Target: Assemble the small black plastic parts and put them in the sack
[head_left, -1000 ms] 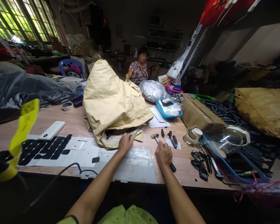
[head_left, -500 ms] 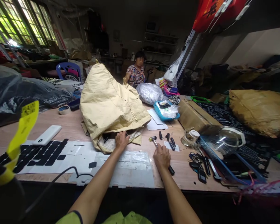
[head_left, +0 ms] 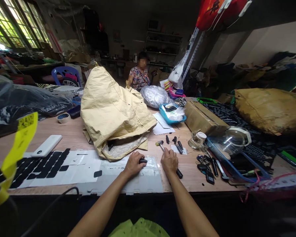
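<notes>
Over the clear plastic sheet (head_left: 148,181) at the table's front, my left hand (head_left: 134,164) holds a small black piece (head_left: 143,161) between its fingers. My right hand (head_left: 169,160) is wrapped round a small hammer (head_left: 160,143), whose head points away from me and whose black handle end shows below the hand. Behind my left hand stands a large beige sack (head_left: 115,108), its mouth open toward me with pale lining and something dark inside. Several black pieces (head_left: 167,139) lie beyond my right hand, some of them on a small white paper.
White paper with black patches (head_left: 84,169), a white power bank (head_left: 47,145) and a tape roll (head_left: 63,118) are at left. Rightward are a glass jar (head_left: 197,140), keys (head_left: 209,177), a cardboard box (head_left: 202,120) and a blue tray (head_left: 236,176). A person (head_left: 138,76) sits behind the table.
My left hand has come out of the sack's mouth toward me, with a black piece in its fingers. My right hand stays on the hammer. The view has shifted slightly.
</notes>
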`<state>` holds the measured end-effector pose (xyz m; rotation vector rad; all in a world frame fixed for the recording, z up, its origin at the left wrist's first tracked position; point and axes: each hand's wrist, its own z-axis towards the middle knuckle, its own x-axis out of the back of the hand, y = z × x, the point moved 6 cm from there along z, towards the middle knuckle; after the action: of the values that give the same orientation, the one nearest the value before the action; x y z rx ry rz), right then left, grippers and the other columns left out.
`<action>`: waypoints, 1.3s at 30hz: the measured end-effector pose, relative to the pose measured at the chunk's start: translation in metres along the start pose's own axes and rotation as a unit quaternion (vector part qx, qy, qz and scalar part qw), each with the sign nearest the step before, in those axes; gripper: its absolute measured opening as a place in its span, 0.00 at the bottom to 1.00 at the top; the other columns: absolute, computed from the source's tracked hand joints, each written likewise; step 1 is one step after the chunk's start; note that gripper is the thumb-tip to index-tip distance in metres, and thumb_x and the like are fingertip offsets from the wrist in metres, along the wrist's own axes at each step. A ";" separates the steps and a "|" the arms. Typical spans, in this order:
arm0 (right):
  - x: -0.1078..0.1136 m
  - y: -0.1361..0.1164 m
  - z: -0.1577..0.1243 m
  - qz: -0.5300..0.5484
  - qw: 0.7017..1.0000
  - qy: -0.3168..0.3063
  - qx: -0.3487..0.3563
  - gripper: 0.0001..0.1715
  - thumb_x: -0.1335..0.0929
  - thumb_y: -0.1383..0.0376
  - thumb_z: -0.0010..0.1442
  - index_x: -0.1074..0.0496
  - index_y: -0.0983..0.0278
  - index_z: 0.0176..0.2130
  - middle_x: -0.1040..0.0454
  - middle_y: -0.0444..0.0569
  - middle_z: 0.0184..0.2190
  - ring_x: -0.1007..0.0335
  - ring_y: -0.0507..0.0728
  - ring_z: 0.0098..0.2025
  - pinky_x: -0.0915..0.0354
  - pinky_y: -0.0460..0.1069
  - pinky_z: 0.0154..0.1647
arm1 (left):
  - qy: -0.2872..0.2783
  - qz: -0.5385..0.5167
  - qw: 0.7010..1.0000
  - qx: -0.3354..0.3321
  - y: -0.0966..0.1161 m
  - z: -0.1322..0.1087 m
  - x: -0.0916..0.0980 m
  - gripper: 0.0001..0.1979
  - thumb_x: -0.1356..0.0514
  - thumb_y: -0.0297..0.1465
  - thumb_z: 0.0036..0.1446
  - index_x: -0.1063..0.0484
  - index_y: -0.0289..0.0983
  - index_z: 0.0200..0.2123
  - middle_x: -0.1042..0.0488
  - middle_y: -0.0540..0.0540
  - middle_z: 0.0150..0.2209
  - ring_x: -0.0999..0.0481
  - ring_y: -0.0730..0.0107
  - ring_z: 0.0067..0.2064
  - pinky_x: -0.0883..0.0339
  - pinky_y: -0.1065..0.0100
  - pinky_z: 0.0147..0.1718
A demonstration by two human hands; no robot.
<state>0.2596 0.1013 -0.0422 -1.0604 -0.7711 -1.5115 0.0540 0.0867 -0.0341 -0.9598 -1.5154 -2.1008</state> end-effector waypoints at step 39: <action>0.020 0.004 -0.024 0.263 0.962 -0.065 -0.017 0.24 0.41 0.64 0.65 0.27 0.60 0.55 0.26 0.52 0.44 0.32 0.57 0.43 0.36 0.49 0.44 | 0.005 -0.048 0.997 0.065 -0.009 0.006 0.002 0.08 0.32 0.26 0.44 0.23 0.39 0.31 0.28 0.49 0.34 0.30 0.63 0.43 0.35 0.63 0.44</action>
<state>0.2580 0.0708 -0.0339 -1.2797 -0.4961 -1.0101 0.0490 0.0960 -0.0374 -0.8440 -1.6998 -2.0394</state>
